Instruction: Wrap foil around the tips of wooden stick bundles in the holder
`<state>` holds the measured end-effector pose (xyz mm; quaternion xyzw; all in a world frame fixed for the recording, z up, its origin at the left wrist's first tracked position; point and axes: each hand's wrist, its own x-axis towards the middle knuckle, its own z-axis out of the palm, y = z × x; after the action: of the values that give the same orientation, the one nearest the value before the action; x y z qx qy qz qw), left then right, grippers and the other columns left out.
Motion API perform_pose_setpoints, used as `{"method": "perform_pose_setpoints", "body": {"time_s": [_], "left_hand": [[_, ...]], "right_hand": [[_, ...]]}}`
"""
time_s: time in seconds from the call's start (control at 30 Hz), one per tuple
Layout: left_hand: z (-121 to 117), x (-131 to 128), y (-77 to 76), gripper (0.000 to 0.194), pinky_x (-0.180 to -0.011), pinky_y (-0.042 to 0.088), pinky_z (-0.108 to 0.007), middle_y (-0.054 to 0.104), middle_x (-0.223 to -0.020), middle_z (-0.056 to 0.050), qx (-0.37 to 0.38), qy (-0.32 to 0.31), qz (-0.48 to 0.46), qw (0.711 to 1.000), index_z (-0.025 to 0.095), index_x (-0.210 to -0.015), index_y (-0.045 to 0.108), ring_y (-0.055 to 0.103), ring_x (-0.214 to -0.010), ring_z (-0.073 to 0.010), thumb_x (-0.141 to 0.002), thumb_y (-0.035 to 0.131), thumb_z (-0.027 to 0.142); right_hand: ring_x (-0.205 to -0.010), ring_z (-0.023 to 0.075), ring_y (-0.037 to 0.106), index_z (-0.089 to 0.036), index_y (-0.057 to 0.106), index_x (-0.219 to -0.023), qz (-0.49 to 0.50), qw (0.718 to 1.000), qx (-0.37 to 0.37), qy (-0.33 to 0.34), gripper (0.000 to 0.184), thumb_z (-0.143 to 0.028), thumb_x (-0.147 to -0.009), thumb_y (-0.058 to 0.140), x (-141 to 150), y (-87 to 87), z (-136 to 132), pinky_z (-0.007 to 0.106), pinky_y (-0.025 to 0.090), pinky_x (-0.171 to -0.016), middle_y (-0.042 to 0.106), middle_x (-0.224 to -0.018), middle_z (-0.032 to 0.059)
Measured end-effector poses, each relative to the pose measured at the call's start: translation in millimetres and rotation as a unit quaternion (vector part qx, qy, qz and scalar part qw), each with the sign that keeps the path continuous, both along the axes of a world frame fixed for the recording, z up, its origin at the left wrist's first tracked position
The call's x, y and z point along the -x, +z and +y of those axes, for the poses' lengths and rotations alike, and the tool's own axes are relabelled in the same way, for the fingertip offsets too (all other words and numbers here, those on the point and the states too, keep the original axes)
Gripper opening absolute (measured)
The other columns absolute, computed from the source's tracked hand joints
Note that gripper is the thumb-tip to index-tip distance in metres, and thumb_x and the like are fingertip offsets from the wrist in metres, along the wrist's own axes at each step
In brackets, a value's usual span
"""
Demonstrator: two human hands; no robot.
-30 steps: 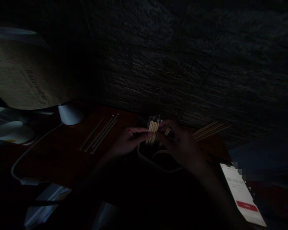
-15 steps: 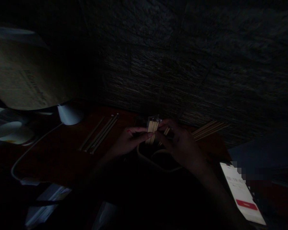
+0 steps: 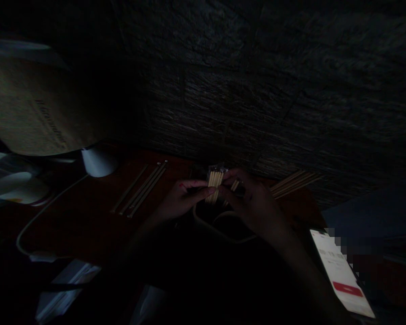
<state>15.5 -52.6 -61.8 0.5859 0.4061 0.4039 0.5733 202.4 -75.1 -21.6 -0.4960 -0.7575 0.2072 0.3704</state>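
Observation:
The view is very dim. My left hand (image 3: 179, 198) is closed, its thumb and fingers pinching a bundle of slim pale wooden sticks (image 3: 215, 179), chopstick-like, with clear plastic about their top ends. From the other side my right hand (image 3: 257, 203) grips the same bundle, its thumb close to the left thumb. A few more stick ends (image 3: 235, 185) show between the right fingers; whether they are held is unclear. Below the hands a curved pale rim (image 3: 206, 224) stands out from the dark. Whether the lower stick ends go inside it cannot be made out.
Several thin wrapped sticks (image 3: 144, 192) lie on the table to the left, and loose wooden sticks (image 3: 294, 183) by the stone wall (image 3: 223, 99) at right. Further left are a white cone (image 3: 98, 163), cable (image 3: 37, 219), bowl (image 3: 16, 185) and paper bag (image 3: 30, 108). A lit phone (image 3: 340, 271) is at right.

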Motion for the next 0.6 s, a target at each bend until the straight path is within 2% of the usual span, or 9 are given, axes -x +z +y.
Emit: {"method": "perform_pose_setpoints", "body": {"time_s": [0.3,0.6], "left_hand": [[0.7,-0.2,-1.2,0.025,-0.079,0.055,-0.029,0.079,-0.097,-0.004,-0.004,0.004,0.003,1.0,0.02,-0.104,0.078,0.071,-0.084,-0.0183,-0.084,0.069,0.034],[-1.2,-1.1,-0.2,0.026,-0.076,0.055,-0.029,0.079,-0.098,-0.004,-0.012,0.01,0.005,1.0,0.02,-0.103,0.078,0.071,-0.084,-0.0197,-0.084,0.069,0.034]], "right_hand": [[-0.09,0.0225,0.07,-0.022,0.059,-0.103,0.005,1.0,0.002,-0.002,0.015,-0.024,-0.089,0.06,0.7,0.9,0.4,0.035,0.05,-0.076,0.074,-0.1,0.0053],[-0.085,0.0217,0.07,-0.023,0.059,-0.104,-0.011,1.0,0.003,-0.01,0.016,-0.024,-0.088,0.06,0.8,1.5,-0.5,0.033,0.049,-0.072,0.074,-0.101,0.0045]]}}
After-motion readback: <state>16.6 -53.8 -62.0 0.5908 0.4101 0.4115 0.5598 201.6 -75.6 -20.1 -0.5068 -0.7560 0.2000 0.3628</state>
